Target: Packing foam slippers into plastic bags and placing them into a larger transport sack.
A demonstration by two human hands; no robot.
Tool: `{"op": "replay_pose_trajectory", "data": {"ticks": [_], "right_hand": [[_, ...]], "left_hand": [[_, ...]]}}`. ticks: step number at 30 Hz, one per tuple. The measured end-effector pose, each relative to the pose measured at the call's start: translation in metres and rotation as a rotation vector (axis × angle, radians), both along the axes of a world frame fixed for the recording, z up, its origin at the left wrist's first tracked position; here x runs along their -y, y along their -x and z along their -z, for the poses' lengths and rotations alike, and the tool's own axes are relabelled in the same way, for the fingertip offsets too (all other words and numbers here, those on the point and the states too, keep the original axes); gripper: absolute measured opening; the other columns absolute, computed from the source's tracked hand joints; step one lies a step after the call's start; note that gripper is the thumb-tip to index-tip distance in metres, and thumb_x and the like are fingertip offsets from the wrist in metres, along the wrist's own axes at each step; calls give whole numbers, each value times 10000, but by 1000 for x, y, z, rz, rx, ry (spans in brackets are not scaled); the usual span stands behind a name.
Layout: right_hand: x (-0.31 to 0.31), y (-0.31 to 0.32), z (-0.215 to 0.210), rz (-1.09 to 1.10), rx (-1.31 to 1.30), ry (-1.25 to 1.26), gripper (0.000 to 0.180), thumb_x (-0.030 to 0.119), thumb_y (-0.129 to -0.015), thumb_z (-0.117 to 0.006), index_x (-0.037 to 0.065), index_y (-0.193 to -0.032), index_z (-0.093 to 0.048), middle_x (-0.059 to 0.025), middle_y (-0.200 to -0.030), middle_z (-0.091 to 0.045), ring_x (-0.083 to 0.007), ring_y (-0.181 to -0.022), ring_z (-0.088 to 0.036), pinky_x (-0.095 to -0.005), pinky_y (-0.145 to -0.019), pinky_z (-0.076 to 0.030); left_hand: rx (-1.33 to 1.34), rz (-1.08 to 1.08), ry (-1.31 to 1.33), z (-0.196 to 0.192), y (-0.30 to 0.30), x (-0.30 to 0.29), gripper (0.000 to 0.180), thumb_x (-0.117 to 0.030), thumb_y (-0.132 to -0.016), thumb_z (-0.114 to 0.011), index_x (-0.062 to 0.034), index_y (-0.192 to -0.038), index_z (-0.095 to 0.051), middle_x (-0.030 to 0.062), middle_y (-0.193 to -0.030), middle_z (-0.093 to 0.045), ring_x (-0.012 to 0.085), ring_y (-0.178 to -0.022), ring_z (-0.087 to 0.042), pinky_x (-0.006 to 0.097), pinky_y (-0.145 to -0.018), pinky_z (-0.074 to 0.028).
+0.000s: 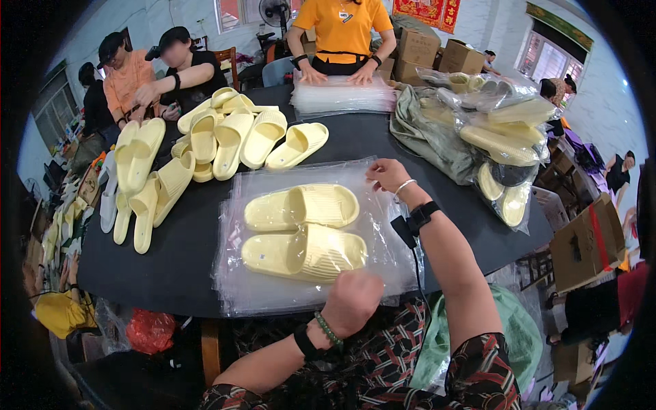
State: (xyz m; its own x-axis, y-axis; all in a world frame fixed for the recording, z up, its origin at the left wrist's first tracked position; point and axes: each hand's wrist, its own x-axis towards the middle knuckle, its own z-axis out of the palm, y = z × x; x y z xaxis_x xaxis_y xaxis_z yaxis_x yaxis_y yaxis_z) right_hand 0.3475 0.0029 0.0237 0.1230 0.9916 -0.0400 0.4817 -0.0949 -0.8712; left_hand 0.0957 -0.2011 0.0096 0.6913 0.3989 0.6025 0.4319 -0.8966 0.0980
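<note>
A pair of pale yellow slide slippers [301,207] lies side by side in front of me, toes to the right, on a stack of clear plastic bags [239,294]. Shiny streaks cross the slippers, but whether they lie inside the top bag I cannot tell. At the stack's far right corner, my right hand [391,176] has its fingers pinched on the bag's edge. My left hand [355,295], slightly blurred, is curled closed by the near slipper's toe, over the near side of the bags. Whatever it grips is hidden.
Loose yellow slippers [232,140] are heaped at the far left of the black table [164,280]. Bagged slippers [506,140] pile up at the right beside a grey-green sack [430,140]. Across from me, a person in orange rests both hands on another bag stack [342,96].
</note>
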Motion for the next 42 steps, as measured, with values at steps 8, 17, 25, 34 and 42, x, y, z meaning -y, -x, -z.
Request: {"op": "replay_pose_trajectory", "data": {"ticks": [8,17,25,34,42], "right_hand": [[-13,-17,15,135,-17,-87,153,127,-867,-714,-13,-905,-667,-114,-794,-718,-203,-637,-686,-330,-589,-533],[78,21,-25,-268,665,-746,894,378,-849,-730,-26,-1489,-253,-294,-1558,-191,-445,-1417,-280,-471,-1136,-318],[131,2,23,-583,861,123,1554,805,-530,-754,-35,-1528,92,-266,-1611,5,-369,-1510,33,-497,-1211,-74],[130,5,30,-560,858,127,1626,808,-457,-786,-49,-1522,95,-264,-1612,-1,-350,-1513,51,-489,-1210,-36],[134,4,35,-539,841,43,1584,814,-459,-775,-39,-1534,16,-262,-1610,-56,-370,-1511,-9,-501,-1207,-61]], "left_hand": [[50,97,-11,5,-16,1,339,-103,-812,-579,-26,-1129,-669,113,-1073,-625,262,-978,-593,403,-851,-468],[136,-72,48,-35,51,15,423,-157,-774,-743,-58,-1175,-655,154,-1238,-609,319,-1105,-580,489,-944,-421],[354,-476,171,-36,168,-74,281,-57,-816,-664,-14,-1091,-620,172,-1042,-624,346,-956,-588,428,-904,-445],[-197,-420,671,-35,189,-139,288,-270,-828,-716,-72,-1037,-714,96,-876,-671,225,-868,-611,335,-807,-477],[151,47,1314,-51,170,-156,381,-218,-984,-584,-64,-1332,-558,78,-1121,-687,152,-962,-635,281,-855,-492]]}}
